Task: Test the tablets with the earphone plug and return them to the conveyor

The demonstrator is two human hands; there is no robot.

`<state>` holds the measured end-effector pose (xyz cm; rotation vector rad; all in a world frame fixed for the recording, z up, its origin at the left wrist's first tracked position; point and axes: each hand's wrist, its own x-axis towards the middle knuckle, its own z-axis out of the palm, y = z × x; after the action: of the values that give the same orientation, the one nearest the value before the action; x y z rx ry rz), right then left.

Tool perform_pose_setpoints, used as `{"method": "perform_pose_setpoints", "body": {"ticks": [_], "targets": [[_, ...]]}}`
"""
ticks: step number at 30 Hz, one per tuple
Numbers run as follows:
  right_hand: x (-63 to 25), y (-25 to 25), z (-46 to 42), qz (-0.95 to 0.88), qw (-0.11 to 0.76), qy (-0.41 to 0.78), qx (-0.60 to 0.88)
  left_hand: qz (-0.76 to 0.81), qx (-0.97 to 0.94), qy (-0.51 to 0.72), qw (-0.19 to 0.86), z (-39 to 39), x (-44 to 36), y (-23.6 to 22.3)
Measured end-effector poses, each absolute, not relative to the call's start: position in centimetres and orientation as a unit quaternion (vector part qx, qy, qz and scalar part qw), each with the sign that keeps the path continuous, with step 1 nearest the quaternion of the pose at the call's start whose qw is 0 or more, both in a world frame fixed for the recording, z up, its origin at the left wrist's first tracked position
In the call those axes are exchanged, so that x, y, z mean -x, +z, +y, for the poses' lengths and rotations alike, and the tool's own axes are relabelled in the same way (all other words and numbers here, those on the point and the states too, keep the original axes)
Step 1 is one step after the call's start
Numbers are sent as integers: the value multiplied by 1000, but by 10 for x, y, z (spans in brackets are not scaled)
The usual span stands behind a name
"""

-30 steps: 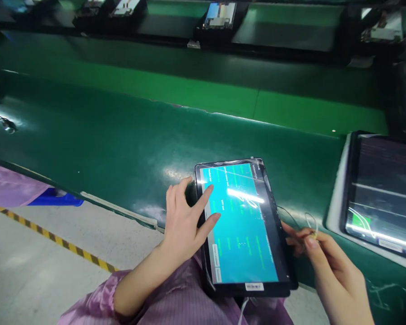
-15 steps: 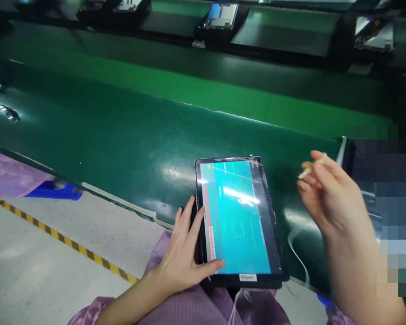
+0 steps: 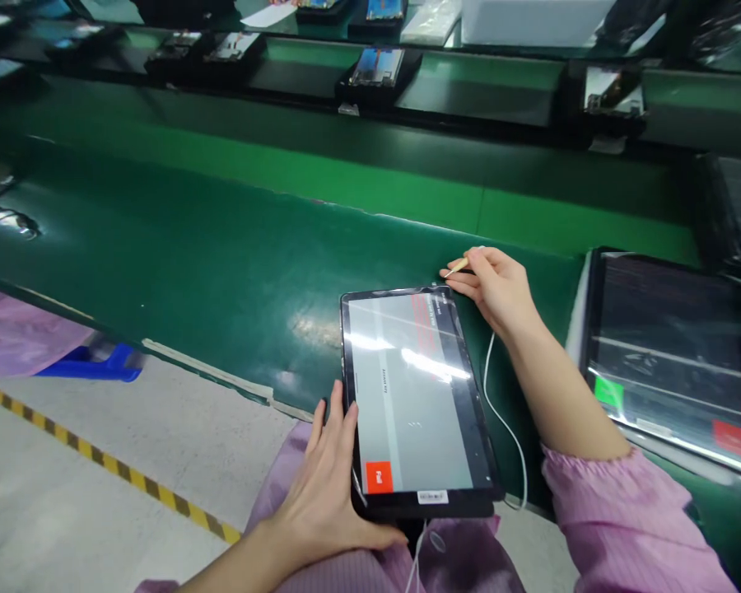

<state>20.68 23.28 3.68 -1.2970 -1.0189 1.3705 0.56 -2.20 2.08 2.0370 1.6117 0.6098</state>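
Observation:
A tablet rests at the table's front edge, its screen grey with a red box reading "Fail" at the lower left. My left hand grips its lower left corner, fingers along the left side and thumb below the bottom edge. Beyond the tablet's top right corner, my right hand pinches a slim plug with a yellowish body and thin metal tip. The tip is close to the corner, and I cannot tell if it touches. A white cable runs from behind my right wrist down past the tablet's right side.
At the right lies another tablet with a dark screen and green and red boxes. Several opened devices sit in black holders along the line behind the green table. Metal-ended cables lie at far left, above a blue stool.
My right hand has moved left with the plug to the tablet's top corner. The screen went from blue to grey with a red box. My left thumb slid off the screen to below the edge.

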Motion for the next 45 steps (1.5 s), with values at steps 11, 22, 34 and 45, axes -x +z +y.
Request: {"method": "perform_pose_setpoints", "body": {"ticks": [11, 22, 34, 45], "targets": [[-205, 42, 237, -422, 433, 611, 511, 631, -710, 244, 193, -38, -16, 6], [-208, 42, 248, -435, 388, 649, 489, 657, -655, 311, 205, -50, -24, -12], [-210, 35, 240, -435, 380, 653, 490, 701, -605, 300, 227, -56, -34, -19], [-221, 41, 233, -435, 363, 679, 468, 700, -618, 271, 235, -56, -36, -22]]}}
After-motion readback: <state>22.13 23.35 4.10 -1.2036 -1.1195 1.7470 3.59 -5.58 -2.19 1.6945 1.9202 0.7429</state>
